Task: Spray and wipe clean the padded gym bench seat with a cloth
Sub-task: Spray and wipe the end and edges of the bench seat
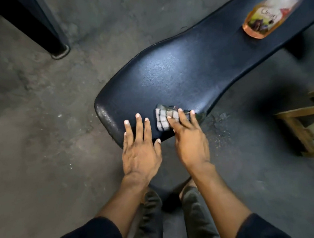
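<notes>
The concrete floor [38, 130] fills the view, and the dark padded bench seat [177, 74] runs from the centre toward 2 o'clock, with a wooden frame [306, 121] at 3 o'clock. The spray bottle [263, 20] lies on the seat at 2 o'clock, well apart from both hands. The left hand [140, 149] rests flat with spread fingers on the near seat end, and just beside it at 3 o'clock the right hand [191, 144] presses the checked cloth [166, 119] onto the padding.

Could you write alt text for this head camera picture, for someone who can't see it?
A person's right hand presses a checked cloth onto the near end of a dark padded bench seat, while the left hand rests flat beside it. A spray bottle of orange liquid stands farther along the seat.
</notes>
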Tool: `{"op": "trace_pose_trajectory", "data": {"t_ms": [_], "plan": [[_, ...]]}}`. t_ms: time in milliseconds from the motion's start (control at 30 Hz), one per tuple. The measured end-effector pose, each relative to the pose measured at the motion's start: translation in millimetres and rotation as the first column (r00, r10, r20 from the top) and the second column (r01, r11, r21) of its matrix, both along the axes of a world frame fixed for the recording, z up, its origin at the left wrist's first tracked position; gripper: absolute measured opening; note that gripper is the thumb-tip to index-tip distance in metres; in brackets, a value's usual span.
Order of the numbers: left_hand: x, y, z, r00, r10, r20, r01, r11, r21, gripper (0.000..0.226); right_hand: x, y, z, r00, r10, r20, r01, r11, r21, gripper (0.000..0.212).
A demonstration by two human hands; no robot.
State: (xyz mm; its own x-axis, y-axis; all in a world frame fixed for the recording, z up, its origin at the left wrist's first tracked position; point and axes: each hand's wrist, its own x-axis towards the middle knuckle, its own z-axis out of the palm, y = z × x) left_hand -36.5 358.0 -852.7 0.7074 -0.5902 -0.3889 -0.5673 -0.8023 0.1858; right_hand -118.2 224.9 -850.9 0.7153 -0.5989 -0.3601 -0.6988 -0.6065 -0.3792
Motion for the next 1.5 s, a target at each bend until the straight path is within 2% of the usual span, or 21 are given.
{"op": "trace_pose_trajectory", "data": {"t_ms": [100, 233, 367, 500, 633, 867, 1067, 1300, 1500], "plan": [[-18, -22, 4, 0.996, -0.065, -0.061, 0.064, 0.998, -0.010, 0.088, -6, -8, 7, 1.000, 0.001, 0.018, -0.002, 0.998, 0.070, 0.066], [-39, -52, 23, 0.988, -0.042, -0.145, 0.044, 0.999, 0.013, 0.093, -21, -40, 27, 1.000, 0.001, 0.019, -0.005, 0.977, 0.215, 0.062], [-49, -78, 48, 0.985, -0.075, -0.153, 0.078, 0.997, 0.014, 0.092, -39, -75, 49, 0.998, -0.051, 0.023, 0.042, 0.952, 0.303, 0.061], [-54, -108, 78, 0.986, -0.108, -0.128, 0.110, 0.994, 0.007, 0.087, -64, -103, 77, 0.987, -0.115, 0.116, 0.072, 0.945, 0.318, 0.065], [-62, -143, 114, 0.986, -0.091, -0.137, 0.083, 0.995, -0.062, 0.085, -93, -129, 101, 0.958, -0.220, 0.181, 0.151, 0.931, 0.334, 0.068], [-68, -222, 155, 0.974, -0.120, -0.190, 0.101, 0.989, -0.106, 0.077, -115, -185, 135, 0.944, -0.282, 0.170, 0.208, 0.912, 0.353, 0.063], [-68, -279, 160, 0.961, -0.130, -0.243, 0.105, 0.988, -0.115, 0.073, -119, -241, 154, 0.944, -0.291, 0.155, 0.223, 0.910, 0.349, 0.060], [-44, -348, 144, 0.938, -0.062, -0.341, 0.012, 0.989, -0.148, 0.081, -116, -308, 156, 0.960, -0.277, 0.048, 0.245, 0.908, 0.341, 0.060], [2, -430, 140, 0.935, 0.083, -0.344, -0.164, 0.963, -0.213, 0.104, -100, -365, 156, 0.962, -0.271, 0.004, 0.249, 0.888, 0.386, 0.065]]}}
